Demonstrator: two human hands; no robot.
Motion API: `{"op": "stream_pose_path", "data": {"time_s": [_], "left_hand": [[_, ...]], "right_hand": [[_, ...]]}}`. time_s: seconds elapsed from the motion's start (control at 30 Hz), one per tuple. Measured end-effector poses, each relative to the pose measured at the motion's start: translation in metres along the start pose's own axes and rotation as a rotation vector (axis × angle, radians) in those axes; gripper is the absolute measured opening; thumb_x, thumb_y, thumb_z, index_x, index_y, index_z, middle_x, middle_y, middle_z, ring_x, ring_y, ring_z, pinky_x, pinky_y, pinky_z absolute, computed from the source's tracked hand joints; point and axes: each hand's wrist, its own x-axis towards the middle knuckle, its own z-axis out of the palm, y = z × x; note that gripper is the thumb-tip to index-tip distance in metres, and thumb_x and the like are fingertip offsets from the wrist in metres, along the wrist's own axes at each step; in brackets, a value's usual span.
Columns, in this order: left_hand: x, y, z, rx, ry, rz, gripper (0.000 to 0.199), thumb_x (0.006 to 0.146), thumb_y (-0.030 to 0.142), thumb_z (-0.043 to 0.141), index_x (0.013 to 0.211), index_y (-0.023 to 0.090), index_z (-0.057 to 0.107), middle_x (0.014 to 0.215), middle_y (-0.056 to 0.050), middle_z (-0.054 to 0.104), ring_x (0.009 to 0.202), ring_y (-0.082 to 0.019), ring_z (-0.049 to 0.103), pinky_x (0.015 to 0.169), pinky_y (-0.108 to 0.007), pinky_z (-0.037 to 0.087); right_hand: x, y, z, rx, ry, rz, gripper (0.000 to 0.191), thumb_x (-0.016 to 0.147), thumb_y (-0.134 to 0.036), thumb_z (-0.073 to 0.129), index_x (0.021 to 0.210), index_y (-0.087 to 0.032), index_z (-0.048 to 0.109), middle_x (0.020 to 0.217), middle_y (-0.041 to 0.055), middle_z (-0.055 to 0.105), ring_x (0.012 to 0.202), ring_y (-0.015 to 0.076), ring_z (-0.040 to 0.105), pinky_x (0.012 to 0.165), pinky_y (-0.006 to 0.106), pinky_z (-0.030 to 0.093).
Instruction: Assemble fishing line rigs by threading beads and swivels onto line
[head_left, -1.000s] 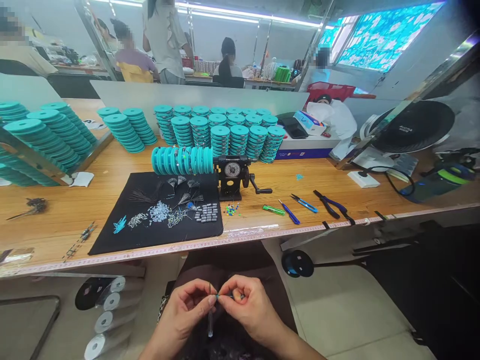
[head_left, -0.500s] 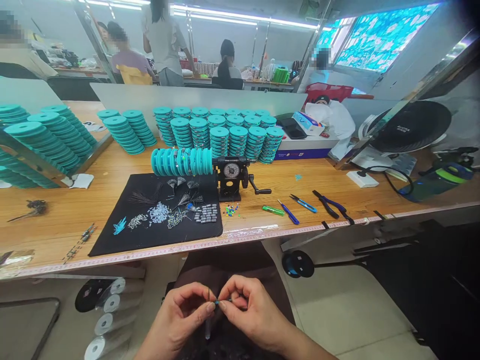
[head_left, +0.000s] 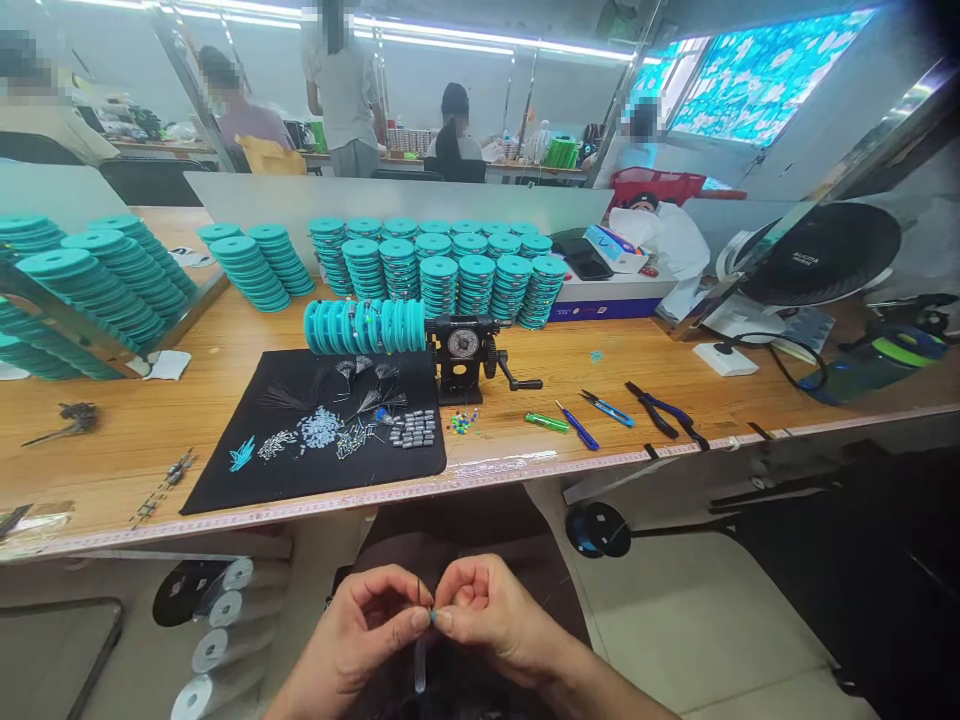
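Note:
Over my lap, below the table edge, my left hand [head_left: 369, 632] and my right hand [head_left: 491, 618] meet fingertip to fingertip. Between them is a tiny blue piece [head_left: 433, 617], pinched by thumb and finger on both sides. A thin dark stem rises by the left fingertips, and a clear narrow tube [head_left: 420, 665] hangs below them. On the table, a black mat [head_left: 300, 480] bears small blue, silver and grey parts. Behind it stands a black hand-cranked winder [head_left: 459, 350] with a row of teal spools [head_left: 364, 326] on its shaft.
Stacked teal spools [head_left: 439, 285] line the table's back. Right of the mat lie small coloured beads [head_left: 463, 420], a green tube [head_left: 547, 422], a blue-handled tool [head_left: 577, 427], blue snips [head_left: 607, 408] and pliers [head_left: 664, 410]. Several people are beyond the partition.
The fingers of my right hand have curled in closer, and the blue piece sits slightly lower between the fingertips. In the background, a standing person has shifted right.

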Motion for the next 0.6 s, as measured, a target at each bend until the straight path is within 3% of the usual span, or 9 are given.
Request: {"op": "stream_pose_path", "data": {"time_s": [0.1, 0.17, 0.33, 0.43, 0.5, 0.57, 0.6], "left_hand": [[0.001, 0.002, 0.001, 0.056, 0.104, 0.056, 0.016, 0.07, 0.029, 0.081, 0.073, 0.016, 0.071, 0.073, -0.002, 0.068, 0.067, -0.014, 0.057, 0.065, -0.023, 0.046], [0.003, 0.004, 0.002, 0.046, 0.108, 0.083, 0.017, 0.069, 0.03, 0.081, 0.072, 0.016, 0.071, 0.072, -0.002, 0.067, 0.066, -0.014, 0.057, 0.064, -0.023, 0.046], [0.008, 0.003, 0.005, -0.062, 0.045, 0.05, 0.025, 0.063, 0.029, 0.085, 0.077, 0.015, 0.071, 0.07, -0.003, 0.067, 0.064, -0.013, 0.057, 0.064, -0.024, 0.045], [0.007, 0.004, 0.004, -0.063, 0.027, 0.004, 0.036, 0.055, 0.023, 0.089, 0.083, 0.018, 0.067, 0.067, 0.001, 0.066, 0.061, -0.013, 0.058, 0.061, -0.023, 0.044], [0.005, 0.01, -0.005, 0.152, 0.082, 0.047, 0.024, 0.062, 0.023, 0.084, 0.078, 0.02, 0.066, 0.067, 0.001, 0.067, 0.063, -0.014, 0.059, 0.06, -0.023, 0.044], [0.007, 0.023, -0.024, 0.577, 0.221, 0.201, 0.007, 0.078, 0.027, 0.071, 0.076, 0.021, 0.068, 0.073, -0.001, 0.069, 0.068, -0.017, 0.061, 0.063, -0.025, 0.045], [0.011, 0.031, -0.039, 0.822, 0.327, 0.319, 0.008, 0.084, 0.028, 0.065, 0.08, 0.023, 0.07, 0.077, -0.001, 0.071, 0.071, -0.018, 0.063, 0.065, -0.026, 0.046]], "right_hand": [[-0.002, 0.0, 0.002, -0.3, 0.172, -0.139, 0.014, 0.067, -0.021, 0.076, 0.071, -0.013, 0.065, 0.048, -0.0122, 0.027, 0.045, 0.0052, 0.018, 0.042, 0.022, 0.01], [-0.002, 0.0, 0.003, -0.384, 0.203, -0.182, 0.008, 0.069, -0.018, 0.071, 0.073, -0.013, 0.065, 0.049, -0.0113, 0.027, 0.047, 0.0063, 0.019, 0.043, 0.022, 0.012], [0.005, 0.005, 0.004, -0.336, 0.17, -0.179, 0.018, 0.069, -0.03, 0.072, 0.069, -0.015, 0.061, 0.05, -0.0109, 0.026, 0.047, 0.007, 0.018, 0.044, 0.022, 0.014], [0.011, 0.007, 0.001, -0.219, 0.262, -0.211, 0.031, 0.068, -0.042, 0.076, 0.067, -0.016, 0.058, 0.051, -0.0103, 0.026, 0.048, 0.0073, 0.018, 0.045, 0.022, 0.015], [0.014, 0.005, -0.004, -0.113, 0.374, -0.275, 0.036, 0.071, -0.048, 0.074, 0.073, -0.016, 0.058, 0.055, -0.0091, 0.028, 0.051, 0.0086, 0.02, 0.047, 0.022, 0.018], [0.013, 0.002, -0.01, -0.069, 0.445, -0.328, 0.036, 0.076, -0.051, 0.07, 0.079, -0.017, 0.058, 0.058, -0.008, 0.029, 0.054, 0.0101, 0.022, 0.05, 0.023, 0.021], [0.012, 0.0, -0.013, -0.097, 0.452, -0.345, 0.034, 0.079, -0.05, 0.068, 0.082, -0.018, 0.058, 0.06, -0.0075, 0.029, 0.055, 0.0107, 0.023, 0.051, 0.023, 0.022]]}}
